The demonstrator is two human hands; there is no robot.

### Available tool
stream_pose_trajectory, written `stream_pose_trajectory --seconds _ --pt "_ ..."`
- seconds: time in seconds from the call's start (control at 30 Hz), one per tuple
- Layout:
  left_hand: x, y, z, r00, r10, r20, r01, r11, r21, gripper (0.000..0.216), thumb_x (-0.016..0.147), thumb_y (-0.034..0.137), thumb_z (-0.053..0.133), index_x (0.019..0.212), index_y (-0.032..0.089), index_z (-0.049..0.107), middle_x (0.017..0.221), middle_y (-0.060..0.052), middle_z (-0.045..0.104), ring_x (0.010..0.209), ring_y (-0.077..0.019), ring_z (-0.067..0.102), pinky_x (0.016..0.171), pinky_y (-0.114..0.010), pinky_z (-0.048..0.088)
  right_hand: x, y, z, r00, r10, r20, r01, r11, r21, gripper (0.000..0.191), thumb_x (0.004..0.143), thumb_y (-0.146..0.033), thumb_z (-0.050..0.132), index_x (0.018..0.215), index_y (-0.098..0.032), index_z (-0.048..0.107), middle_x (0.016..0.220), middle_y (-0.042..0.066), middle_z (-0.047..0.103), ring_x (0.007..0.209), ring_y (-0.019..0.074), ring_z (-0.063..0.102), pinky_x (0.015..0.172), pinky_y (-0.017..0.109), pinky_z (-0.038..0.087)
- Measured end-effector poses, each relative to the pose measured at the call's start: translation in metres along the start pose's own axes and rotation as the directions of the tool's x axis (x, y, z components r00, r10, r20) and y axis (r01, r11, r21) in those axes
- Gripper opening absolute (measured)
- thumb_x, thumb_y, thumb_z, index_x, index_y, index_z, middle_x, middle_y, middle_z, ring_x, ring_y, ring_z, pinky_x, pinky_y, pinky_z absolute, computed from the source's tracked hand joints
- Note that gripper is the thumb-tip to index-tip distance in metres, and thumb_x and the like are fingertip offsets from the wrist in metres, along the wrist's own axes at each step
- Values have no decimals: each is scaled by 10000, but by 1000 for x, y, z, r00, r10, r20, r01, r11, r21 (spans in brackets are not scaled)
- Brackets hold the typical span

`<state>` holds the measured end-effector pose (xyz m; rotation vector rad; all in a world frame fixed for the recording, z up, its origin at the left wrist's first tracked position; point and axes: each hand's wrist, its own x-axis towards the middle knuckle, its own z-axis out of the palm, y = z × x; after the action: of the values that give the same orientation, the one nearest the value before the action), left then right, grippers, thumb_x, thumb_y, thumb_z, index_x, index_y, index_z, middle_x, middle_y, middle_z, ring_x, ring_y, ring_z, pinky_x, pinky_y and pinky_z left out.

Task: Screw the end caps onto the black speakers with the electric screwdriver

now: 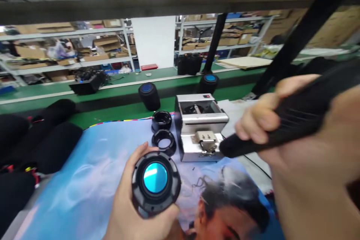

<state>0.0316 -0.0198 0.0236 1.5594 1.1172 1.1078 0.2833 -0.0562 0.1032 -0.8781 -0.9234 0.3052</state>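
Note:
My left hand grips a round black speaker end with a shiny blue disc in its centre and small holes around its rim, facing me. My right hand is wrapped round a black electric screwdriver, blurred, its nose pointing left and slightly down. That nose hangs close to the front right of a silver screw feeder; I cannot tell whether they touch. Just beyond the held part stand two black rings, one behind the other.
A printed sheet covers the green bench. Black cylindrical speakers stand behind. Black padded pieces lie at left. A slanted black post rises at right, and a pale beam crosses overhead.

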Motion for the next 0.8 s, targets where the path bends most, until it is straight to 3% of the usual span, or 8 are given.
stream_pose_trajectory --seconds 0.1,0.2,0.33,0.5,0.67,0.73,0.8 --pt "0 14 27 992 -42 117 46 998 -35 750 588 275 770 1331 256 667 1372 -84 812 1281 -373 795 831 -348 742 6 7 22 999 26 20 -27 998 50 674 725 -843 939 893 -240 689 536 -29 569 363 178 491 334 289 384" --pt "0 27 41 989 -79 122 86 995 -52 700 585 296 778 1272 239 658 1333 -97 829 1209 -359 828 836 -346 742 9 21 25 989 16 145 -28 996 79 618 891 -781 852 763 -208 657 552 -10 579 381 149 512 360 252 386" --pt "-1 34 43 985 -130 111 136 990 -43 686 590 324 773 1258 248 640 1287 -84 845 1141 -338 850 777 -319 737 7 33 21 979 -5 202 -12 996 87 648 1060 -652 735 632 -189 584 551 -5 561 429 111 515 414 221 399" --pt "-2 33 41 987 -101 122 109 992 -61 687 592 296 763 1265 253 631 1294 -82 839 1167 -344 840 781 -327 734 4 34 21 981 47 188 -68 992 107 660 984 -684 816 620 -193 567 529 -11 553 406 109 512 390 209 394" --pt "-2 32 39 982 -120 143 135 986 -96 710 583 280 757 1280 245 625 1259 -78 840 1152 -329 840 806 -329 728 11 8 28 971 160 175 -188 970 157 561 857 -701 913 792 -209 652 525 -33 558 341 126 478 317 246 404" --pt "-2 32 37 979 -125 162 142 985 -95 731 566 266 764 1284 246 625 1277 -77 831 1169 -333 830 784 -317 720 19 -15 38 986 133 106 -151 971 184 568 835 -746 900 810 -230 663 510 -67 517 377 112 473 339 246 390" --pt "0 30 34 973 -123 193 145 984 -101 764 559 253 787 1302 244 614 1264 -76 832 1141 -331 832 783 -323 715 27 -41 52 977 48 205 -89 976 197 639 895 -804 777 700 -240 547 498 -82 488 347 82 401 352 259 381"
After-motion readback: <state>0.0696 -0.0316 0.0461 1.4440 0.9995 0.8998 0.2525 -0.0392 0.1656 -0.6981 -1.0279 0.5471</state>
